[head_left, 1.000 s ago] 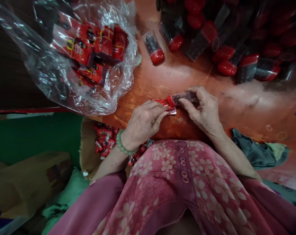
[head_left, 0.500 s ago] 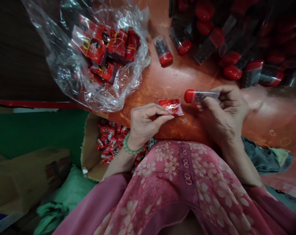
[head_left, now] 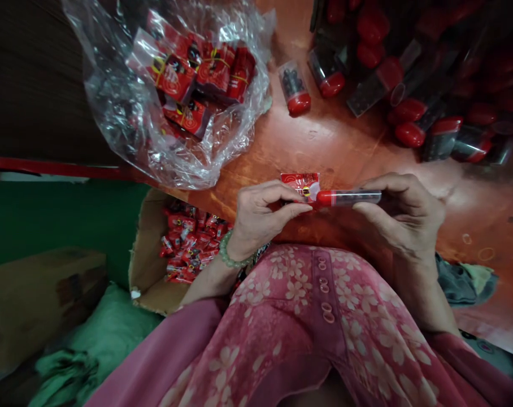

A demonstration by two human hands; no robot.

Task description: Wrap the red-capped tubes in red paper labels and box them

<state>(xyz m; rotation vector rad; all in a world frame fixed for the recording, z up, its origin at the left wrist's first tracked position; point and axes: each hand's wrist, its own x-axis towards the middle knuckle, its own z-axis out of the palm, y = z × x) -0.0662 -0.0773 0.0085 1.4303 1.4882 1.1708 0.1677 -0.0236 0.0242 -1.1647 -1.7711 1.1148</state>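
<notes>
A slim clear plastic tube with a rounded red cap and dark contents (head_left: 352, 197) lies level just above the surface, its capped end at the right edge of a flat, glossy red printed wrapper (head_left: 301, 183); whether the two touch, we cannot tell. The right hand (head_left: 409, 215) grips the tube's clear end between thumb and forefinger, while the left hand (head_left: 267, 212), a pale green bead bracelet (head_left: 231, 251) at its wrist, pinches the wrapper's near edge. We judge this piece barely begun: nearly all of the tube is outside the wrapper, its clear length bare. Beyond, on the orange-red surface (head_left: 341, 141), we see one bare red-capped tube (head_left: 294, 87) lying apart and a dim heap of more red-capped tubes (head_left: 443, 135), by our reading a large share left to do. Bundles of red printed wrappers held by yellow bands (head_left: 178, 76) sit in a crumpled clear plastic bag (head_left: 112, 118), seemingly unused stock. Below the surface's edge, a brown cardboard box (head_left: 148, 254) holds many small shiny red pieces (head_left: 192, 243), which we take for finished work, though they are too small to confirm.
</notes>
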